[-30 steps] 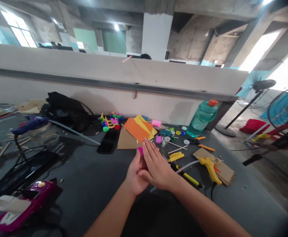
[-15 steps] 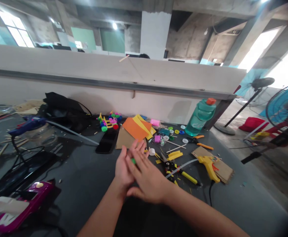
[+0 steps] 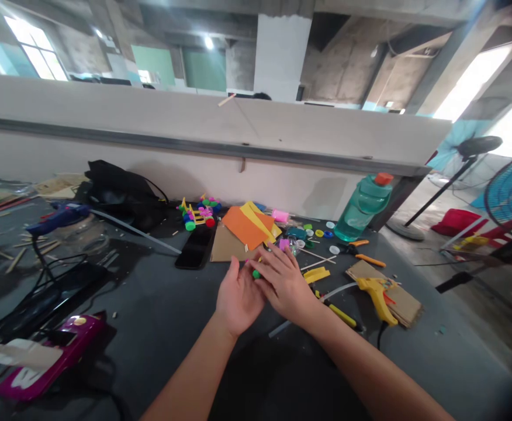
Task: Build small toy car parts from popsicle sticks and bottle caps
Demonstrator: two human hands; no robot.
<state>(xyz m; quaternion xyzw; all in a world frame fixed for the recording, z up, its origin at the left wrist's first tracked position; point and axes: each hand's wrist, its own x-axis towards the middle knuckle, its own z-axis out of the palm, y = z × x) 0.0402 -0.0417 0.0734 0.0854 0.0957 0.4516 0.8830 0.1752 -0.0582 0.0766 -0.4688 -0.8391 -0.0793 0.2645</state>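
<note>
My left hand is cupped palm up above the dark table, its thumb raised. Across its fingers lies my right hand, palm down with the fingers stretched. A small green piece shows between the two hands, held where the fingers overlap; its full shape is hidden. Just beyond the hands are orange paper, yellow paper and a brown cardboard sheet. Yellow-handled pliers lie partly behind my right forearm.
A black phone and a colourful small model lie left of the papers. At right are a green bottle, orange-handled pliers and a yellow glue gun. A blue glue gun and purple power strip are at left.
Both hands have shifted a little right. My right hand has slid off my left palm towards its fingers, so more of the palm shows. The view has shifted slightly.
</note>
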